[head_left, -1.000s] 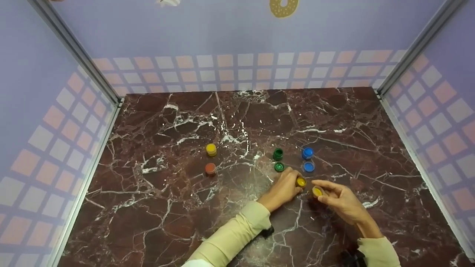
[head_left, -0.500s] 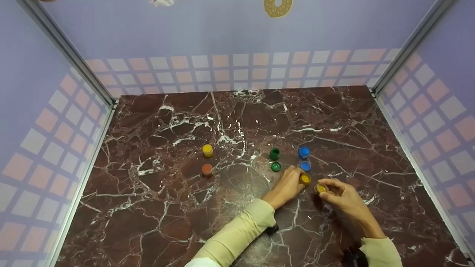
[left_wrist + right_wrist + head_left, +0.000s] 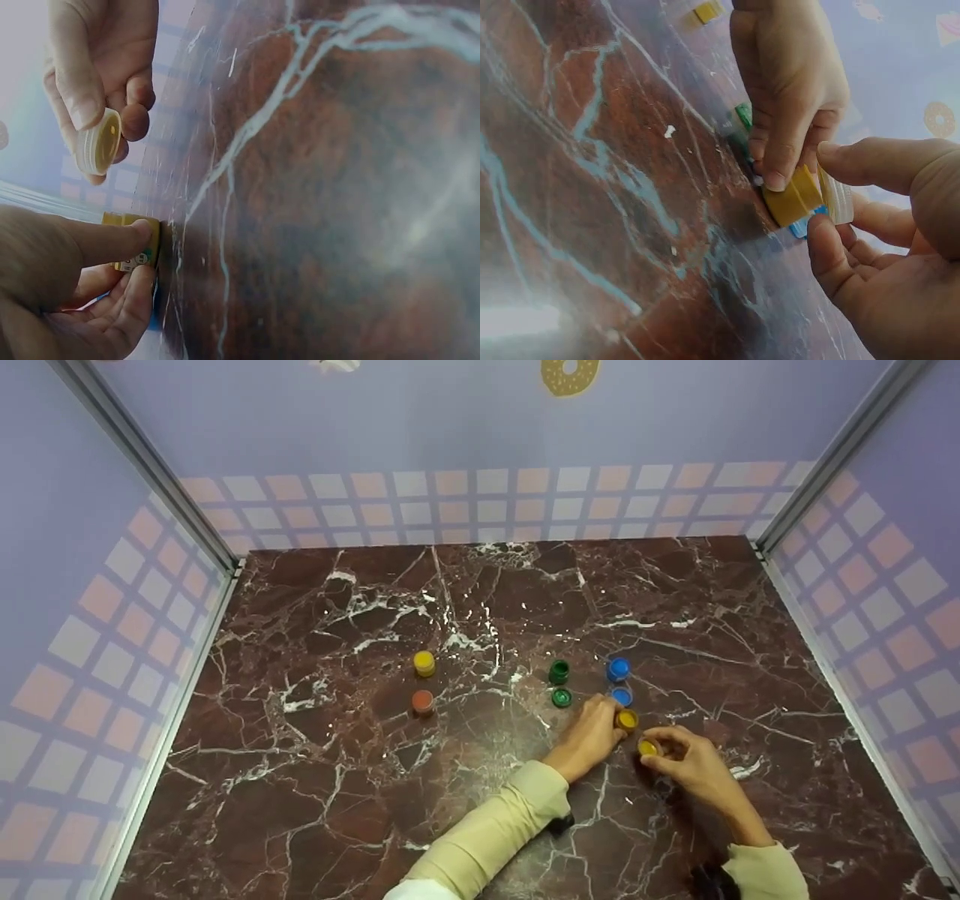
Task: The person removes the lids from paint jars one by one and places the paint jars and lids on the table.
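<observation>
Gripping a yellow pot [image 3: 627, 722] on the dark table [image 3: 360, 825], the left hand [image 3: 590, 736] is near but apart from the right hand [image 3: 696, 766], which pinches a yellow lid [image 3: 647, 748]. Just past the left hand are a blue lid [image 3: 621, 697] and green lid [image 3: 561, 697], then a blue pot [image 3: 619, 670] and green pot [image 3: 559, 672]. Far to its left sit a second yellow pot [image 3: 424, 664] and an orange pot [image 3: 422, 703].

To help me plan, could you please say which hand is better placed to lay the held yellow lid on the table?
Probably the right hand: it pinches that yellow lid, while the left hand grips the open yellow jar.
</observation>
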{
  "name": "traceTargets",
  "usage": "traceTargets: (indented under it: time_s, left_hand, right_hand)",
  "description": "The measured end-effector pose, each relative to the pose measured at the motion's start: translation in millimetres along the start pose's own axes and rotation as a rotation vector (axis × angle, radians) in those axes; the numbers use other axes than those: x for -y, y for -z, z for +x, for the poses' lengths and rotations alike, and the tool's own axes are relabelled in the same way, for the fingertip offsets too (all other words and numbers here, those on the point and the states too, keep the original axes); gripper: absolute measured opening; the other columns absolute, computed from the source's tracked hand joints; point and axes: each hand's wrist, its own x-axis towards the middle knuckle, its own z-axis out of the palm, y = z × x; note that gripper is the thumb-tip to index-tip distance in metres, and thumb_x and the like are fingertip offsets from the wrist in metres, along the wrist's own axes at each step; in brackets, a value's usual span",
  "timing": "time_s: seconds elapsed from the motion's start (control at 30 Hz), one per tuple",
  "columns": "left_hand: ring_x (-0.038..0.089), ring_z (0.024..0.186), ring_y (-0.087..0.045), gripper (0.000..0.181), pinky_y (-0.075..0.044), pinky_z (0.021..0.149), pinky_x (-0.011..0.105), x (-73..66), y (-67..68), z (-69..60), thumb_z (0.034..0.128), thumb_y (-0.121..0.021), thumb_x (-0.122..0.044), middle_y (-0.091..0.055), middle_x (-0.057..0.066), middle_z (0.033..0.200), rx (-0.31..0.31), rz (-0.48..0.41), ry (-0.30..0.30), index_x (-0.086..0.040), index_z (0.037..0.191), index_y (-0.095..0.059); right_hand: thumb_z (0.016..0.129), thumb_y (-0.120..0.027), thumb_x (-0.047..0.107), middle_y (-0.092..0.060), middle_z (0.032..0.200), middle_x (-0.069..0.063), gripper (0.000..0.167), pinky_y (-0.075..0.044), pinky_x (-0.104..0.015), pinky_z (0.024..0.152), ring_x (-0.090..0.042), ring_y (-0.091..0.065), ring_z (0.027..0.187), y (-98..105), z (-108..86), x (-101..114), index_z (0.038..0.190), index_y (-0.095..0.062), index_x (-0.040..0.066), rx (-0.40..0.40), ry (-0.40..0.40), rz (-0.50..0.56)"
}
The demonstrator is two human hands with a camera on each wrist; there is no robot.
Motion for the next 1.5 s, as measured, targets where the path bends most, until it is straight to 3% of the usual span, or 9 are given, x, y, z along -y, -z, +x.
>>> traceTargets:
  time_s: [0.2, 0.53, 0.73, 0.93, 1.27, 1.5]
  left_hand:
    - [0.015, 0.091, -0.066, 0.023, -0.053, 0.077, 0.024, -1.6, -1.8, 1.8, 0.0875, -0.084, -0.022, -0.065, 0.001, 0.098, -0.016, 0.009, 0.018, -0.011, 0.102, -0.070]
    - [0.019, 0.083, -0.068, 0.025, -0.054, 0.073, 0.027, -1.2, 0.8, -0.7, 0.0823, -0.089, -0.023, -0.066, 0.004, 0.086, -0.063, 0.036, -0.008, -0.009, 0.090, -0.070]
    - [0.021, 0.090, -0.070, 0.019, -0.056, 0.078, 0.029, 2.4, 7.3, -7.9, 0.0839, -0.085, -0.016, -0.068, 0.005, 0.094, -0.062, 0.084, 0.004, -0.009, 0.098, -0.075]
    - [0.019, 0.092, -0.071, 0.028, -0.056, 0.076, 0.032, 4.3, 20.4, -19.1, 0.0867, -0.083, -0.026, -0.070, -0.001, 0.105, -0.079, 0.153, -0.013, -0.015, 0.111, -0.075]
    - [0.019, 0.094, -0.070, 0.032, -0.056, 0.079, 0.029, 4.1, 45.1, -33.9, 0.0916, -0.080, -0.027, -0.069, 0.003, 0.110, -0.089, 0.047, -0.042, -0.011, 0.117, -0.070]
    - [0.017, 0.091, -0.067, 0.033, -0.054, 0.077, 0.028, 16.9, 63.7, -47.5, 0.0936, -0.078, -0.027, -0.068, 0.002, 0.112, -0.104, -0.014, -0.035, -0.013, 0.122, -0.069]
  right_hand:
    - [0.084, -0.084, 0.001, -0.066, 0.097, -0.010, 0.034, -0.051, -0.021, 0.067, -0.009, -0.060, 0.076, -4, 1.6, 3, 0.114, -0.071, -0.006, -0.018, -0.017, -0.069]
    - [0.081, -0.088, 0.007, -0.064, 0.092, -0.004, 0.030, -0.048, -0.024, 0.069, -0.015, -0.059, 0.078, -15, 3.3, 1, 0.107, -0.073, 0.000, -0.035, 0.009, -0.236]
    - [0.080, -0.089, 0.009, -0.063, 0.091, -0.004, 0.029, -0.048, -0.027, 0.069, -0.017, -0.058, 0.078, -25, 6.6, 2, 0.104, -0.074, 0.001, -0.055, 0.031, -0.288]
    - [0.079, -0.089, 0.008, -0.064, 0.092, -0.006, 0.029, -0.047, -0.030, 0.068, -0.018, -0.057, 0.078, -31, 9.3, 4, 0.103, -0.073, 0.001, -0.093, 0.056, -0.315]
    - [0.080, -0.089, 0.007, -0.063, 0.089, -0.009, 0.032, -0.046, -0.031, 0.067, -0.019, -0.056, 0.075, -36, 8.7, 4, 0.106, -0.072, -0.002, -0.108, 0.020, -0.339]
    - [0.078, -0.089, 0.005, -0.065, 0.090, -0.010, 0.034, -0.047, -0.031, 0.065, -0.020, -0.058, 0.074, -38, 7.8, 5, 0.104, -0.070, -0.004, -0.116, 0.022, -0.354]
